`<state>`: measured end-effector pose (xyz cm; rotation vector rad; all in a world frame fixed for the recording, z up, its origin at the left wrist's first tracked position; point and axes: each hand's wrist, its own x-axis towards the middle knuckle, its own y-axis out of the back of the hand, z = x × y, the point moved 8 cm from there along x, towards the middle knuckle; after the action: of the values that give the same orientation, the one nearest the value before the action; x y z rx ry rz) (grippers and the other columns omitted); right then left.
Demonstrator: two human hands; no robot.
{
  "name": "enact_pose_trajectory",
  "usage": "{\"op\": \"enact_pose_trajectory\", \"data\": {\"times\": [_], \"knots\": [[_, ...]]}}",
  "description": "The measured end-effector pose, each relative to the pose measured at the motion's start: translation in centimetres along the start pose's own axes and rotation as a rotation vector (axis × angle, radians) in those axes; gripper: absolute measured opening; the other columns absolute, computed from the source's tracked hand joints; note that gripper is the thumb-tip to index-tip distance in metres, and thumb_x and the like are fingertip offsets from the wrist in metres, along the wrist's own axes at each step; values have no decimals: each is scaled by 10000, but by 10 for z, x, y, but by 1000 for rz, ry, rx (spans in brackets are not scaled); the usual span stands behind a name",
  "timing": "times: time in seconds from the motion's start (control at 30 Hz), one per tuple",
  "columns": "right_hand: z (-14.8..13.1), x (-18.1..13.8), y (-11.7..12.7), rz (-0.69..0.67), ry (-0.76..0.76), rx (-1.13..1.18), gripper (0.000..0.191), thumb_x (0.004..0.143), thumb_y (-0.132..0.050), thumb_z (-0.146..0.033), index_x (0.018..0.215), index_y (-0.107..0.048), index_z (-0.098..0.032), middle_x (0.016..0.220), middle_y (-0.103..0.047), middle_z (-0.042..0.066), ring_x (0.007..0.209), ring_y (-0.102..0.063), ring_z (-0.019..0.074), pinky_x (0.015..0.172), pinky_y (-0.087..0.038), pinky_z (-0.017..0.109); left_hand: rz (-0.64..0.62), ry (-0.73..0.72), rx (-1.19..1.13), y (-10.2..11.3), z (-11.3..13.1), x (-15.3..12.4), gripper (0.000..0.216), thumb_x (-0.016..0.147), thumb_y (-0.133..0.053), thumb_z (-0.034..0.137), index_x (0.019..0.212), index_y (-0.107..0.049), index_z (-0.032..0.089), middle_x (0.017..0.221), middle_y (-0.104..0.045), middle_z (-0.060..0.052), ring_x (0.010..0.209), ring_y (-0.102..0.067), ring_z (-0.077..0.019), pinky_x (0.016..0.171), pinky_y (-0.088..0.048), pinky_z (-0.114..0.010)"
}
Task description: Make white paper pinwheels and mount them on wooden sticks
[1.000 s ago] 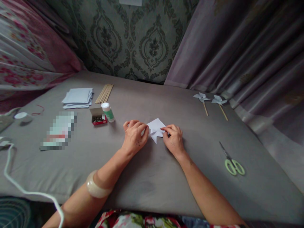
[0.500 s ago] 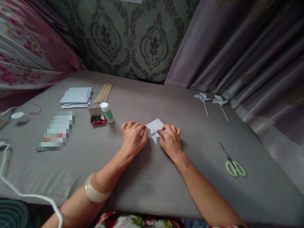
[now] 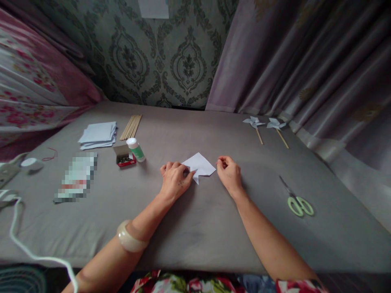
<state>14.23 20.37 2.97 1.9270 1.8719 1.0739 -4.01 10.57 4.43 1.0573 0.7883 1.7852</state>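
Observation:
A white sheet of paper (image 3: 200,162), cut and partly folded, lies on the grey cloth in front of me. My left hand (image 3: 177,179) is closed on its left side, with the thumb at a folded point near the cut. Just off the paper's right corner is my right hand (image 3: 229,175), its fingers curled and the thumb against them. Anything in that pinch is too small to make out. Left of my left hand stand a white and green glue bottle (image 3: 136,150) and an open red box (image 3: 125,160) of small dark pieces.
Green-handled scissors (image 3: 296,199) lie at right. Two paper pinwheels on sticks (image 3: 253,122) rest at the back right. At the back left are a paper stack (image 3: 98,134) and several wooden sticks (image 3: 131,127). A blurred packet (image 3: 77,175) and a white cable (image 3: 39,257) are at left.
My right hand has come off the paper and moved slightly right. My left thumb has moved onto the paper's folded part. The whole view has shifted a little.

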Motion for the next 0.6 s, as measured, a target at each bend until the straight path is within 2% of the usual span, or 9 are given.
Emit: {"op": "enact_pose_trajectory", "data": {"times": [0.17,0.37,0.5,0.6], "knots": [[-1,-7,-9,-72,43,-117,234,823,-458,-203,955,-648,-175,851,-714,100,758,-643,205,737,-470,310,2,48,23,-9,-2,2,178,779,-604,358,749,-679,199,863,-678,-99,901,-530,-276,830,-356,-461],[-7,-11,-12,-150,82,-70,250,805,-444,-163,947,-649,-174,790,-699,70,713,-624,194,713,-465,301,-42,161,-28,-6,-16,11,117,775,-588,273,771,-686,208,863,-709,-74,924,-566,-275,838,-366,-448],[-31,-18,-10,-169,353,-151,394,718,-452,-57,1049,-632,-171,978,-665,90,934,-566,236,851,-409,357,-95,214,-76,3,-25,17,184,828,-547,287,880,-698,197,853,-721,-68,906,-598,-253,908,-348,-467],[-46,-27,-12,-208,514,-212,514,693,-466,-8,1151,-602,-197,1130,-601,94,1031,-501,249,894,-370,373,-85,236,-116,11,-31,20,228,847,-525,297,924,-705,180,851,-720,-76,888,-612,-240,911,-364,-446]]}}
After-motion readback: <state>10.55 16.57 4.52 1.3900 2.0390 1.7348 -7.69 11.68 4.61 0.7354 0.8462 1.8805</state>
